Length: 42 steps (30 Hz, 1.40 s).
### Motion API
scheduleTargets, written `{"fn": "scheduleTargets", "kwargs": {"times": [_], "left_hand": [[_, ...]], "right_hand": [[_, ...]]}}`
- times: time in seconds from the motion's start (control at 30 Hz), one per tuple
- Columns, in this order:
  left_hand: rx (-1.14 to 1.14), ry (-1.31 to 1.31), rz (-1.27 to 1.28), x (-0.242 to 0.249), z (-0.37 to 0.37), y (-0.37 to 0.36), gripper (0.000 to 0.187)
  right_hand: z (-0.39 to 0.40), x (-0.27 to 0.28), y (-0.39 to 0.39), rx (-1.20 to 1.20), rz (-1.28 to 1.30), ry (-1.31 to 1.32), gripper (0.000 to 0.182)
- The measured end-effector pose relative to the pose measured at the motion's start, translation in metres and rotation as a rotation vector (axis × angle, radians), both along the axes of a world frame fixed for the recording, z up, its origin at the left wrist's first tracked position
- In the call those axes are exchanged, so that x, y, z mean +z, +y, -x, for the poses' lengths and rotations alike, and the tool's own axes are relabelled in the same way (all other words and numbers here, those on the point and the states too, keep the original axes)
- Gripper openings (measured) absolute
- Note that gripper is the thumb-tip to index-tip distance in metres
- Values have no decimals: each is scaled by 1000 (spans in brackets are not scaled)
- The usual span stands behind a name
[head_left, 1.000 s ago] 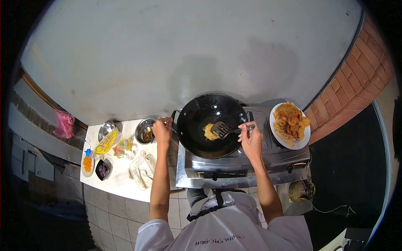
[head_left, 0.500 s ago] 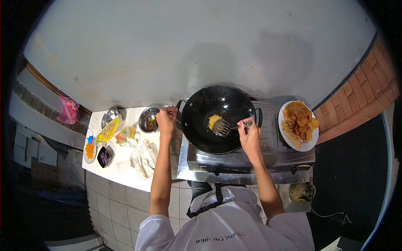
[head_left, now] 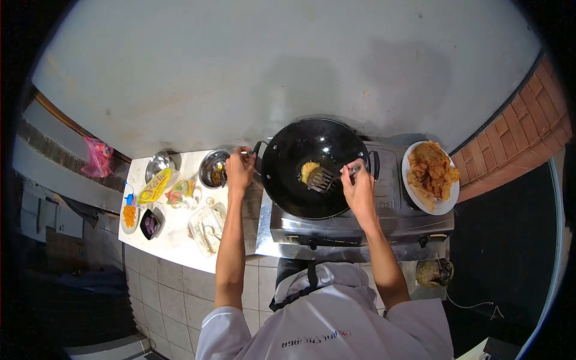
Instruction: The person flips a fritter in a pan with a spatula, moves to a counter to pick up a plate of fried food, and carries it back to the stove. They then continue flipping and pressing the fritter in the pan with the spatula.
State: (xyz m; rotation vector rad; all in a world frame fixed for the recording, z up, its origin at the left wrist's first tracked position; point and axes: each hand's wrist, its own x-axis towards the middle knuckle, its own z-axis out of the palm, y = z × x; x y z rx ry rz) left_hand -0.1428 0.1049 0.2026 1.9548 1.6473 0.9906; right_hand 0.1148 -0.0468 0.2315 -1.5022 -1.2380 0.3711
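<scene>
My right hand [head_left: 355,180] is closed around the handle of a slotted spatula [head_left: 321,179]. The spatula's head rests in the black wok [head_left: 288,197], against a small yellow clump of food [head_left: 309,170] near the wok's middle. My left hand [head_left: 241,167] grips a spoon [head_left: 224,175], whose lower end sits in a metal bowl [head_left: 206,163] of dark sauce with yellow bits. This hand is close to the wok's left handle [head_left: 258,150].
A white plate [head_left: 447,205] piled with fried food [head_left: 433,171] stands right of the wok on the stove [head_left: 384,231]. On the white table [head_left: 180,240] are a plastic container [head_left: 207,228], a yellow packet [head_left: 156,186], a dark bowl [head_left: 145,223], and chopped orange food [head_left: 129,216].
The spatula has slid slightly to the right and the yellow clump looks smaller behind it. My left hand stays at the metal bowl. The view has shifted a little.
</scene>
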Motion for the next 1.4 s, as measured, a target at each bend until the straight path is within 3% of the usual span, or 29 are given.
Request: {"fn": "scheduleTargets", "kwargs": {"times": [1.4], "left_hand": [[17,23,-55,-8,6,-9,20]], "right_hand": [[0,-9,5,-55,0,-6,9]]}}
